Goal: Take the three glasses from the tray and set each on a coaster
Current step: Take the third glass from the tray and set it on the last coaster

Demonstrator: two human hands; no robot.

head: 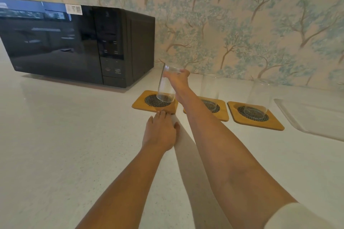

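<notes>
Three square wooden coasters with dark mesh centres lie in a row on the white counter. My right hand is shut on the rim of a clear glass, which tilts with its base over the left coaster. A second glass stands on the middle coaster, partly behind my right forearm. A third glass stands on the right coaster. My left hand lies flat on the counter, fingertips touching the left coaster's near edge. The clear tray sits at the far right.
A black microwave stands at the back left, close to the left coaster. A wall with tree-patterned wallpaper runs behind the coasters. White counter stretches to the left and front.
</notes>
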